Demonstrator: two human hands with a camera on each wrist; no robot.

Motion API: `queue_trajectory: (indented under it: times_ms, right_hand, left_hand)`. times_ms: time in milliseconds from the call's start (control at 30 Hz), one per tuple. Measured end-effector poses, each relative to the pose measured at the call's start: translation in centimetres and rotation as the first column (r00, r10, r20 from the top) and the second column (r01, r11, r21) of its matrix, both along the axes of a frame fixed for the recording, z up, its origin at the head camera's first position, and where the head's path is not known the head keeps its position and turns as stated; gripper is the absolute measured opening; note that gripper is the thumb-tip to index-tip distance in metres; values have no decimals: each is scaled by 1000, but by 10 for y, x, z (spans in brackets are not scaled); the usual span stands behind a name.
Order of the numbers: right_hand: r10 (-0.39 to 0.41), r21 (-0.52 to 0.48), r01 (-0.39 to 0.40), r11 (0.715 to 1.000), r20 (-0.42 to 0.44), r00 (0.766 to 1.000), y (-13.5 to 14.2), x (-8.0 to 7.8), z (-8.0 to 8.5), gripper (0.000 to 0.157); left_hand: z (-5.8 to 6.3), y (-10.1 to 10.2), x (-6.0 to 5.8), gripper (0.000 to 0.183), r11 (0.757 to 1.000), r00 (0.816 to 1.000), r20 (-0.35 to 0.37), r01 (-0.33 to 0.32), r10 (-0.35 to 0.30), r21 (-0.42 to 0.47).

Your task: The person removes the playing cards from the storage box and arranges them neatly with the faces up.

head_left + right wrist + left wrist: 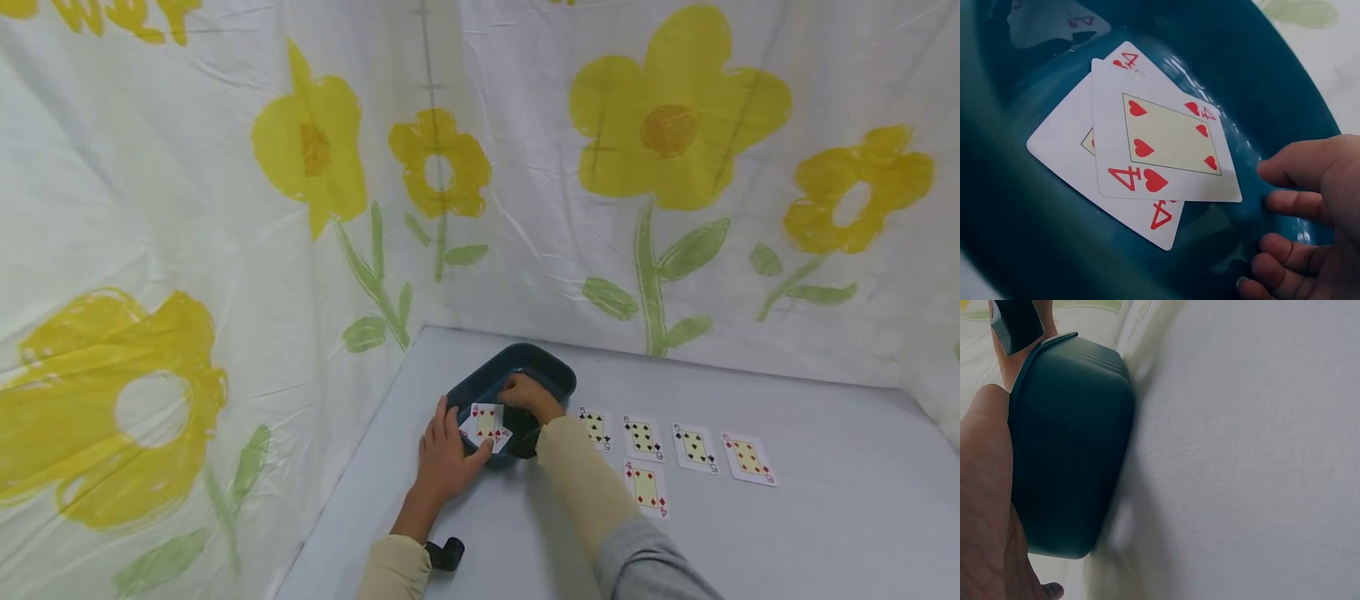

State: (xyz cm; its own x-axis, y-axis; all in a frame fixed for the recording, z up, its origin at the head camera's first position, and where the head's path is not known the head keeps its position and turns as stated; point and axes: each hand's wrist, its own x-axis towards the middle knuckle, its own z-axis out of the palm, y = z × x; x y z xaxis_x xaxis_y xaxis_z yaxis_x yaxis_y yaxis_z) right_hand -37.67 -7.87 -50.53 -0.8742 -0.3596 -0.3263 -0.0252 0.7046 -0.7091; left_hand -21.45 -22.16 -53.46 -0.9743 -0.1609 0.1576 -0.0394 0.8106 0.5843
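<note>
A dark teal plastic tub (pixel 536 354) stands at the left of the white table. In it lie two playing cards: a four of hearts (pixel 1166 131) on top, askew over another red four (pixel 1063 140). My left hand (pixel 447 454) holds the tub's near left corner, fingers along the left side and thumb at the near rim. Inside the tub is my right hand (pixel 531 395), to the right of the cards. Its loosely bent fingers (pixel 1291 203) are apart from them, with nothing visible between thumb and forefinger. The tub's outer wall (pixel 1072 444) fills the left wrist view's centre.
Right of the tub, a row holds a black five (pixel 595 427), a black six (pixel 642 438), a black five (pixel 696 448) and a six of diamonds (pixel 748 458). Below it lies a four of diamonds (pixel 646 489). A flowered curtain (pixel 525 275) borders the table behind and left.
</note>
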Motion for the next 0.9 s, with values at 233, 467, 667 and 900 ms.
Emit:
queue_trajectory:
  times_ms: [233,467,667,900]
  right_hand:
    - [79,28,-78,997,-37,996,-3,5,2,43]
    - [174,149,-163,975,-61,983,-2,14,10,64]
    - [200,248,-170,954,-102,974,-5,20,12,69]
    - [195,254,-159,954,-125,973,-6,23,4,58]
  left_hand:
    - [2,-2,0,90,1000,1000,2,-1,1,-2]
    - [0,-2,0,90,1000,1000,-11,-3,3,-5]
    - [0,-1,-1,90,1000,1000,-4,-5,5,-6]
    - [-1,0,1,90,1000,1000,-10,-3,3,-6]
